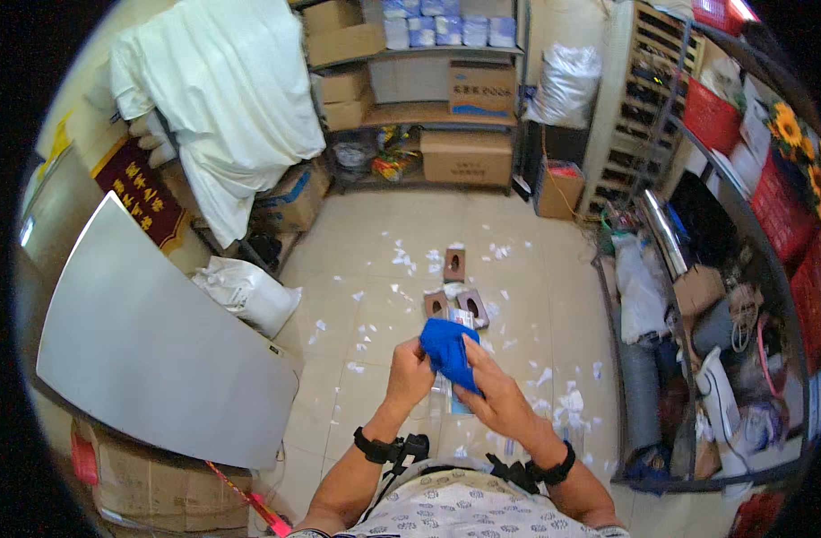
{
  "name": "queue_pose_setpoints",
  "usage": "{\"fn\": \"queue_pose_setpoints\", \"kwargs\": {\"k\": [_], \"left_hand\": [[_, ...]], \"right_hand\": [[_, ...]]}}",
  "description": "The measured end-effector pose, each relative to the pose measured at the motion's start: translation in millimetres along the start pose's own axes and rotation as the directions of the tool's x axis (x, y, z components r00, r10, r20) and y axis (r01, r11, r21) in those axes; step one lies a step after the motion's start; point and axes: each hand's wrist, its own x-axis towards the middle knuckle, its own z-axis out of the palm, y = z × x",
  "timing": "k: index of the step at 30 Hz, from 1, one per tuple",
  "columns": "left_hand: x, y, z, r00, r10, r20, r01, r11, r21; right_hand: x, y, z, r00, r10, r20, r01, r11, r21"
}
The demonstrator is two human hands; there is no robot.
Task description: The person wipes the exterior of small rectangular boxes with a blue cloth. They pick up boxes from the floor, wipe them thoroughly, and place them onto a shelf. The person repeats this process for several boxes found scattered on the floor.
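Observation:
A bright blue cloth [445,346] is bunched between my two hands, above the tiled floor. My left hand [410,371] grips its left edge with curled fingers. My right hand [496,397] lies along its right side, fingers on the fabric and thumb underneath. Behind the cloth, partly hidden, is a clear and light-blue object [461,406] whose kind I cannot tell. Just beyond stand three brown boxes with oval openings, apparently tissue boxes: one farther off [454,265], one at left [435,304] and one tilted at right [474,308].
White paper scraps [572,401] lie scattered over the floor [518,228]. A large grey-white panel [162,336] and a white sack [249,292] are at left. Shelving with cardboard boxes [467,156] spans the back. Along the right runs a crowded rack [709,479].

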Motion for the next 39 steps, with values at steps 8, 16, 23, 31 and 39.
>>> {"fn": "queue_pose_setpoints", "kwargs": {"k": [8, 16, 23, 31, 39], "left_hand": [[-4, 14, 12, 0.988, -0.068, 0.14, 0.076, 0.996, -0.054], [-2, 21, 14, 0.98, -0.065, 0.191, 0.083, 0.993, -0.089], [10, 10, 16, 0.985, -0.08, 0.156, 0.102, 0.984, -0.143], [31, -5, 9, 0.998, 0.067, -0.015, -0.068, 0.995, -0.069], [34, 3, 15, 0.991, -0.1, 0.087, 0.122, 0.946, -0.301]], "right_hand": [[16, 25, -12, 0.979, 0.048, -0.196, -0.06, 0.997, -0.053], [32, 27, -26, 0.927, 0.278, -0.252, -0.221, 0.947, 0.234], [6, 34, -12, 0.959, 0.023, -0.284, -0.042, 0.997, -0.062], [-15, -10, -7, 0.981, -0.104, -0.164, 0.102, 0.995, -0.02], [-30, -28, -15, 0.98, -0.185, -0.078, 0.179, 0.981, -0.076]]}}
